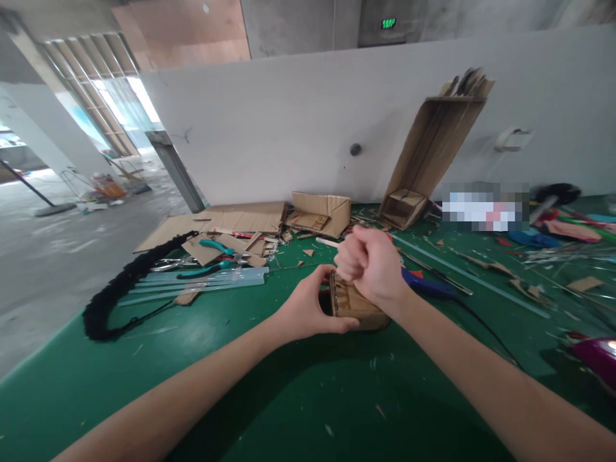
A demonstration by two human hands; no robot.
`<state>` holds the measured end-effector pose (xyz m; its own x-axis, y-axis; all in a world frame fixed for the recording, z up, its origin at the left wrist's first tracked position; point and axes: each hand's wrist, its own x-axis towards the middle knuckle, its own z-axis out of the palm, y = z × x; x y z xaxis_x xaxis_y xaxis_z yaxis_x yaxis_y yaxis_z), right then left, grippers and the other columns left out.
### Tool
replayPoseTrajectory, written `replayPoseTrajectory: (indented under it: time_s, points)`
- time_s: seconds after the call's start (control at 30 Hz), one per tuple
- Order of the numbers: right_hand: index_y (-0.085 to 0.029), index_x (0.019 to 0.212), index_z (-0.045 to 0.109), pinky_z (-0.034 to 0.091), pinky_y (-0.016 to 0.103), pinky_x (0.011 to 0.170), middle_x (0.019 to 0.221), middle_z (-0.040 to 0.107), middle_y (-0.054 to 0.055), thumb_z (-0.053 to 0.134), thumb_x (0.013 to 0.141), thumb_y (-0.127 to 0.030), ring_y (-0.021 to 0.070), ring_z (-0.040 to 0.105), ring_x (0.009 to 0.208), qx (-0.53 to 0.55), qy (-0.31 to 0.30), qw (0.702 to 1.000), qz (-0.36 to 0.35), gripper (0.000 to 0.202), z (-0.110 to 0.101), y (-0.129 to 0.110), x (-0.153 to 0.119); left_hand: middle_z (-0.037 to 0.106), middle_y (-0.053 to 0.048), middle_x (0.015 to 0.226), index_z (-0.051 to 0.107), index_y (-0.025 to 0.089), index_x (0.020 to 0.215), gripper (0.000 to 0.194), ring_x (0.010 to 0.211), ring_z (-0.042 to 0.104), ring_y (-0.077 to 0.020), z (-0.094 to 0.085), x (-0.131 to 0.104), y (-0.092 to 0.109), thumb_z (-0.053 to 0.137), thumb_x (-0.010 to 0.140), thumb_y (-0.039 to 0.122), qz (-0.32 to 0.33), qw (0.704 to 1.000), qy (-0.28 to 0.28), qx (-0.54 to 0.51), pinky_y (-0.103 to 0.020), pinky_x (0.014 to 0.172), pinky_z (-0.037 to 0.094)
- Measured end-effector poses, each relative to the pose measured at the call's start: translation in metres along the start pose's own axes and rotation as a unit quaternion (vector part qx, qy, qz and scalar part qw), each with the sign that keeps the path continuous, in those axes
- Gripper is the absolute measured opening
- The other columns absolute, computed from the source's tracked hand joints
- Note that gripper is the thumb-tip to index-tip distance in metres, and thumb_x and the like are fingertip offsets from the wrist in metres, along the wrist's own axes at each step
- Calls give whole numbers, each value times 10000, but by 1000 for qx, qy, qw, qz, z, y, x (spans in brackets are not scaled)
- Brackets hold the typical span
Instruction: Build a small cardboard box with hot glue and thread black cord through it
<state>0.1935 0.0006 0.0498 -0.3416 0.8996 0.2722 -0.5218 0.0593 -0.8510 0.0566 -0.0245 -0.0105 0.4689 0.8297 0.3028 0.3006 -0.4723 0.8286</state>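
A small brown cardboard box (pixel 360 308) lies on the green tabletop in front of me. My left hand (pixel 308 305) is closed round its left end, thumb along the near side and fingers at the far side. Over the top of the box my right hand (pixel 368 263) is curled into a fist. A thin pale stick (pixel 327 242) shows just left of that fist; I cannot tell whether the fist holds it. What lies inside the curled fingers is hidden. To the right of the box is a blue-handled tool with a cord (pixel 430 287).
Teal-handled pliers (pixel 216 247), clear glue sticks (pixel 202 279) and a fuzzy black strip (pixel 108 298) lie at left. Cardboard pieces (pixel 250 217) and a tall cardboard holder (pixel 433 141) stand along the white partition (pixel 269 128). A purple object (pixel 597 359) is at right.
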Motion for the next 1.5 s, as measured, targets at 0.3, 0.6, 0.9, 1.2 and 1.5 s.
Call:
replayPoseTrajectory:
  time_s: [0.3, 0.6, 0.9, 1.2, 1.5]
  points:
    - [-206, 516, 468, 231, 258, 437, 490, 366, -32, 447, 874, -423, 94, 309, 441, -293, 20, 939, -178, 419, -1, -50, 0, 455, -123, 1322, 341, 241, 1280, 761, 1270, 406, -305, -17, 1, 7, 747, 663, 424, 114, 978, 33, 173, -502, 1059, 376]
    - [-224, 894, 662, 339, 270, 520, 861, 661, 84, 539, 802, -593, 183, 554, 680, -586, -8, 810, 23, 399, -40, -51, 7, 97, -67, 1500, 254, 374, 1363, 701, 1389, 211, -289, -39, 5, 11, 646, 794, 249, 141, 974, 45, 174, -453, 1034, 430]
    - [-211, 929, 601, 285, 242, 446, 684, 576, 7, 512, 841, -491, 102, 440, 490, -511, 41, 851, 116, 307, -31, -38, 14, -132, -64, 1543, 2, 338, 1450, 899, 1424, -41, -354, -45, 4, 8, 618, 803, 237, 159, 971, 55, 169, -536, 1123, 254]
    - [-180, 995, 601, 411, 349, 709, 944, 677, 105, 429, 883, -439, 228, 609, 834, -630, 82, 772, -12, 330, -32, -35, 17, 17, 60, 1574, 46, 416, 1462, 620, 1440, 52, -262, -46, 10, -4, 358, 954, 244, 71, 995, 64, 23, -463, 1137, 259]
    - [-187, 937, 601, 382, 335, 648, 803, 668, 81, 405, 886, -414, 207, 592, 735, -636, 86, 767, -23, 304, -27, -37, 14, 95, 34, 1572, 105, 373, 1471, 639, 1421, 167, -271, -46, 8, -5, 429, 933, 255, 60, 995, 77, 9, -406, 1087, 371]
